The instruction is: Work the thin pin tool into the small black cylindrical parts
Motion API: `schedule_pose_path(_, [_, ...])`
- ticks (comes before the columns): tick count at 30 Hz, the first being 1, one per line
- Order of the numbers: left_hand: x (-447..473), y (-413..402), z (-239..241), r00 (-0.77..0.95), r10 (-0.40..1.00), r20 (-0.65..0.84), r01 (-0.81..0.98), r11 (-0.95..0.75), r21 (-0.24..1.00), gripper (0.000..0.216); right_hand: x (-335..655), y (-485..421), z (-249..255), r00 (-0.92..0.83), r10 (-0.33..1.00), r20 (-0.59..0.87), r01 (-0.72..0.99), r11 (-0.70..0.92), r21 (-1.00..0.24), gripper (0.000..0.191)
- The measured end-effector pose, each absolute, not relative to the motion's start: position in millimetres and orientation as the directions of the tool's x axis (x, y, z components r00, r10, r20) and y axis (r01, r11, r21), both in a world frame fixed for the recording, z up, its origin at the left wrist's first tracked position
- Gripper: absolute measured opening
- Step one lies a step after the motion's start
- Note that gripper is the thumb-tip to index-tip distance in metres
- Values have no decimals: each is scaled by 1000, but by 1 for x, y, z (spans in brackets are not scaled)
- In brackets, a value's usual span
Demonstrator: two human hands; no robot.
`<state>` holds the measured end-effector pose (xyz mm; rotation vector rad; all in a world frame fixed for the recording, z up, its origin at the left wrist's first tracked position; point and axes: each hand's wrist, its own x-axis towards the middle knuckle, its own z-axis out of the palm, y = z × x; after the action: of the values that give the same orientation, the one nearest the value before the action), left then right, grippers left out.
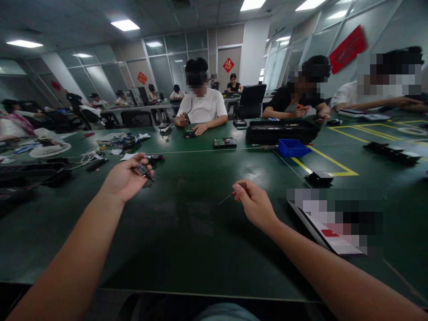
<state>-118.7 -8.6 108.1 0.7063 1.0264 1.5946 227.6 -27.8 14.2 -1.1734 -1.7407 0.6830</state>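
Note:
My left hand (122,180) is raised over the left part of the green table (187,258), its fingers curled round a small dark part (143,169) with a thin pointed end. What kind of part it is I cannot make out. To the right, my right hand (256,203) grips a thin screwdriver (226,199). The shaft points left and down, with a bit of red near the fingers, which hide most of the handle. Tool and dark part are well apart. Just beyond my left fingers lies a black item with a red tip (157,158).
Cables and loose parts (90,156) lie at left. A hard drive (224,142), black tray (284,132) and blue bin (294,148) stand farther back. Right of my hand are a black block (319,179) and a partly blurred tablet-like item (329,233). Several people work opposite.

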Motion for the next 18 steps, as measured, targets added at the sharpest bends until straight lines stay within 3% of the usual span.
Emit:
schedule_pose_path(4, [-57,-5,98,-59,996,-64,-439,32,898,30,228,-28,14,-146,921,360,427,387,-817,27])
schedule_pose_path(8, [-3,-13,81,168,985,-34,-311,86,946,30,229,-29,15,-145,926,349,431,377,-820,27])
schedule_pose_path(14, [36,-19,37,147,981,128,166,-152,974,28,226,-29,16,-183,926,330,456,378,-806,26])
schedule_pose_path(18, [35,-18,7,263,951,162,527,-283,801,48,223,-30,16,-238,918,317,438,393,-808,24])
